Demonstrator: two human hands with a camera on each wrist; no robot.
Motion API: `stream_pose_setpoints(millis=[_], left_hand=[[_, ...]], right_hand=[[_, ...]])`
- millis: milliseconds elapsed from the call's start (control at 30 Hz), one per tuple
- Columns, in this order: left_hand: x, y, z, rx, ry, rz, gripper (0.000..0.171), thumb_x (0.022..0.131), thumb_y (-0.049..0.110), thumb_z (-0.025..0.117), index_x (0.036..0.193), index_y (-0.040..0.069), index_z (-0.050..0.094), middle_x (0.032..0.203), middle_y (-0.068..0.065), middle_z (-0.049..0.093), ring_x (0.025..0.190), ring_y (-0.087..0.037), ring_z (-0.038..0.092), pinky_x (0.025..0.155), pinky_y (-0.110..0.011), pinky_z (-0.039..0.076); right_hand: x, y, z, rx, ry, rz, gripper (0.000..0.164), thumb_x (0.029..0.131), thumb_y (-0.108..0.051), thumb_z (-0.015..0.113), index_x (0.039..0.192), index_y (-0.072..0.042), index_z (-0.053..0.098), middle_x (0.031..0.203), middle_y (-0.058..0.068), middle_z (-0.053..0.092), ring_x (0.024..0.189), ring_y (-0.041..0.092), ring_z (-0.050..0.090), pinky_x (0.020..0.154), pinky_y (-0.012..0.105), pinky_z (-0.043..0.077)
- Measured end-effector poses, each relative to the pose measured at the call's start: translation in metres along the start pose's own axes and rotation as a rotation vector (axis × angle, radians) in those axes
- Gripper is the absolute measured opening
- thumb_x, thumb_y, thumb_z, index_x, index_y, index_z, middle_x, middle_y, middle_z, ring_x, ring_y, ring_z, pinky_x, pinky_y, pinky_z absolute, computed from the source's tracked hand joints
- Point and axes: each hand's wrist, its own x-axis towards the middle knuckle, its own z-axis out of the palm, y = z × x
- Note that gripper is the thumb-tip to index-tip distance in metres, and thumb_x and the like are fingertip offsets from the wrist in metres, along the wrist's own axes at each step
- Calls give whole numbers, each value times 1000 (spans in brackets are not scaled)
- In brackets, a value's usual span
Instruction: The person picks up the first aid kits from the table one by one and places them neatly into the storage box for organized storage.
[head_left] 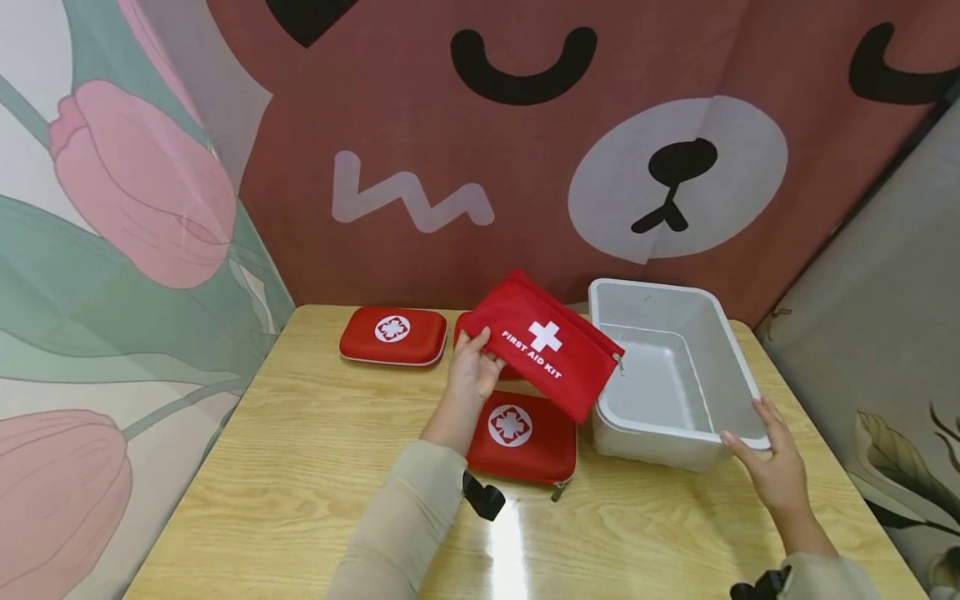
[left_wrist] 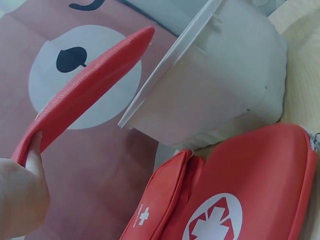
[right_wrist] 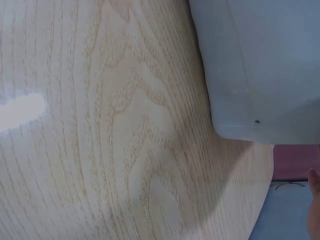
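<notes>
My left hand (head_left: 472,375) pinches the left end of a red zip pouch (head_left: 525,333) marked "FIRST AID KIT" with a white cross. Held up tilted, its right corner reaches the left rim of a white plastic bin (head_left: 652,435). In the left wrist view the pouch (left_wrist: 85,92) appears edge-on, apart from the bin wall (left_wrist: 210,85). At the bin's near right corner, my right hand (head_left: 783,479) holds the rim, thumb in front and fingers along the side. Inside, the bin's visible floor is bare.
A red hard case (head_left: 517,454) with a white emblem lies below the pouch. Another red case (head_left: 397,337) sits at the back left. Mostly hidden behind the raised pouch is a smaller red pouch (left_wrist: 157,192) with a white cross. A printed curtain (head_left: 420,267) hangs behind the wooden table (head_left: 300,500).
</notes>
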Motion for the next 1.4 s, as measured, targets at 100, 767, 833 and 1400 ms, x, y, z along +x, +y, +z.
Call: stream_pose_setpoints(millis=[100,767,833,1400], left_hand=[[1,-3,3,-5,-7,-7,19,89,2,39,105,11,43,88,-6,51,75,-18,52,63,-29,43],[14,-22,31,62,-20,-33,28,89,1,39,116,7,41,96,-9,50,84,-24,51,75,-37,42],[14,-25,32,74,-21,-32,27,89,1,40,116,6,41,95,-9,51,82,-23,52,74,-37,43],[17,-39,49,137,-68,-39,30,89,3,43,118,8,44,103,-10,51,88,-25,51,80,-43,42]], right_hand=[[1,0,0,-9,-6,-5,64,81,-12,58,135,-4,24,142,4,12,127,15,7,101,40,4],[1,-1,-2,-16,-13,21,65,81,-14,58,135,-5,23,142,10,11,128,18,5,101,42,3],[1,-1,-2,-17,-13,22,65,81,-14,58,135,-5,23,142,10,11,128,18,5,101,42,3],[0,-2,0,4,13,-9,64,80,-10,58,134,-2,25,141,15,14,127,16,8,101,37,5]])
